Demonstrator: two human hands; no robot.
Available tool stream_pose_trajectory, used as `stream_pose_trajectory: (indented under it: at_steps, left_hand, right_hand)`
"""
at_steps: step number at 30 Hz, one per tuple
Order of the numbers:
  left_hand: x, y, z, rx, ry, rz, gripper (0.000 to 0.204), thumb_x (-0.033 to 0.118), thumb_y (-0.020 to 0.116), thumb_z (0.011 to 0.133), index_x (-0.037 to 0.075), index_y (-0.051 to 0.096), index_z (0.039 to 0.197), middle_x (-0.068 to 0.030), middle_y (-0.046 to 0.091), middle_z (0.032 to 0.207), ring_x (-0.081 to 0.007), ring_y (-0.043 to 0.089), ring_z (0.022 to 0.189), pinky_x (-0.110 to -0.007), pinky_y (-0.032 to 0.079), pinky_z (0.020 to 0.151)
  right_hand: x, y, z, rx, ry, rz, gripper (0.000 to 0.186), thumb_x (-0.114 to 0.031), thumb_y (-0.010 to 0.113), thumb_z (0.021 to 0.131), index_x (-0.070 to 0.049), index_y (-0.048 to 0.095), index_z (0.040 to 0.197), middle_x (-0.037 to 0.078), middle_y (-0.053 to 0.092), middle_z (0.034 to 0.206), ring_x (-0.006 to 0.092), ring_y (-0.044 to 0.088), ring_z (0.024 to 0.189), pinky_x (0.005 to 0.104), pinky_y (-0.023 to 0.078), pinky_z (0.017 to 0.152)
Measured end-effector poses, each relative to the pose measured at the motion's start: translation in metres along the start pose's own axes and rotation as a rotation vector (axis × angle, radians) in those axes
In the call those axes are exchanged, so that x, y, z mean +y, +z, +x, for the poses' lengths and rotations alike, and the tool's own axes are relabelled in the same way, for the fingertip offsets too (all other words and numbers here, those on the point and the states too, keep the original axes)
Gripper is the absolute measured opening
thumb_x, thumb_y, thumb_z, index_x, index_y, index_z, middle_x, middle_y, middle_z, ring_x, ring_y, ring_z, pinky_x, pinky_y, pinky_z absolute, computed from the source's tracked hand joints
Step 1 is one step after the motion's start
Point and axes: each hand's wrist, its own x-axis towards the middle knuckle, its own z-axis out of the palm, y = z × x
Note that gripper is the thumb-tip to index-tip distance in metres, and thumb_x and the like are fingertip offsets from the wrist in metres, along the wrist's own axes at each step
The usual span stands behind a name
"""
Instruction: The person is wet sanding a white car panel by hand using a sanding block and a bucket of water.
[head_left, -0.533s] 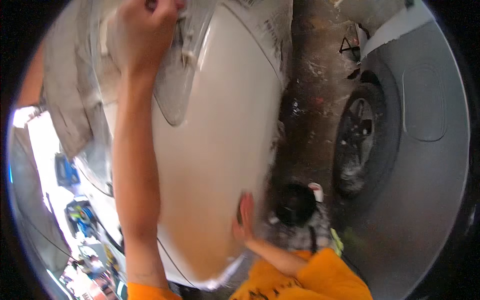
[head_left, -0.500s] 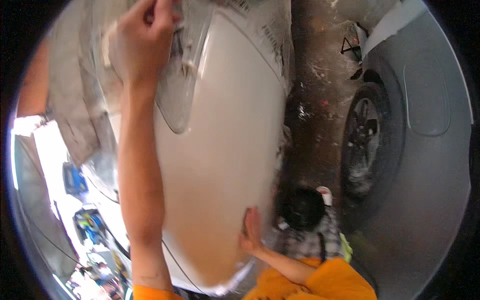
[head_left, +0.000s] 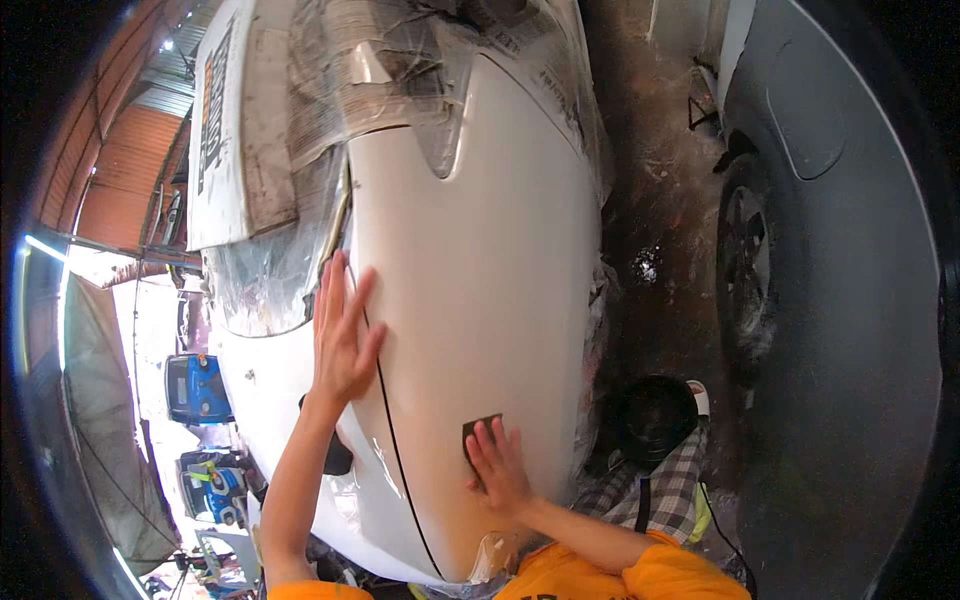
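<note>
My left hand (head_left: 343, 340) lies flat with fingers spread on a white car body (head_left: 480, 280), beside the dark seam between two panels. Under the fingers of my right hand (head_left: 502, 470) is a dark, square piece that looks like sandpaper (head_left: 480, 428), pressed flat to the lower part of the panel. Around that hand the surface has a dull, brownish tint. Farther up, clear film (head_left: 265, 285) and brown masking paper (head_left: 320, 115) cover the glass and upper parts of the car.
To the right stands a dark grey car (head_left: 850, 350) with its wheel (head_left: 748, 270) facing a narrow strip of wet floor (head_left: 655, 200). A round black basin (head_left: 655, 420) sits by my checked trouser legs (head_left: 675, 500). Blue equipment (head_left: 198, 388) stands at the left.
My left hand has come down from above the panel to rest on it. My right hand stays low on the panel with the sandpaper. The view has shifted.
</note>
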Motion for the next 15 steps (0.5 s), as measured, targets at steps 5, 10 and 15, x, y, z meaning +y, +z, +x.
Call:
stream_pose_trajectory:
  at_steps: [5, 10, 15]
  left_hand:
    - [-0.007, 0.035, 0.01, 0.219, -0.14, -0.23, 0.052, 0.031, 0.049, 0.102, 0.013, 0.045, 0.151, -0.0148, 0.034, 0.161, -0.0361, 0.027, 0.149, -0.049, 0.018, 0.121]
    - [-0.008, 0.039, 0.008, 0.247, -0.216, -0.218, 0.048, 0.031, 0.047, 0.104, 0.016, 0.048, 0.149, -0.0145, 0.036, 0.159, -0.0344, 0.03, 0.149, -0.05, 0.018, 0.12]
    - [-0.01, 0.043, 0.01, 0.262, -0.232, -0.216, 0.047, 0.032, 0.048, 0.103, 0.018, 0.049, 0.148, -0.0143, 0.038, 0.157, -0.0342, 0.031, 0.148, -0.052, 0.018, 0.12]
  right_hand:
    - [0.018, -0.065, 0.193, 0.193, -0.021, -0.24, 0.072, -0.027, 0.053, 0.099, -0.01, 0.02, 0.161, 0.01, 0.014, 0.169, 0.0361, 0.011, 0.155, 0.0704, 0.007, 0.116]
    - [-0.008, -0.054, 0.237, 0.2, -0.094, -0.233, 0.075, -0.031, 0.055, 0.097, -0.005, 0.022, 0.159, 0.014, 0.014, 0.168, 0.0371, 0.011, 0.155, 0.0643, 0.008, 0.119]
    - [-0.033, -0.017, 0.061, -0.078, -0.077, -0.303, 0.08, -0.032, 0.058, 0.093, -0.003, 0.022, 0.159, 0.018, 0.013, 0.168, 0.0389, 0.011, 0.155, 0.0632, 0.013, 0.119]
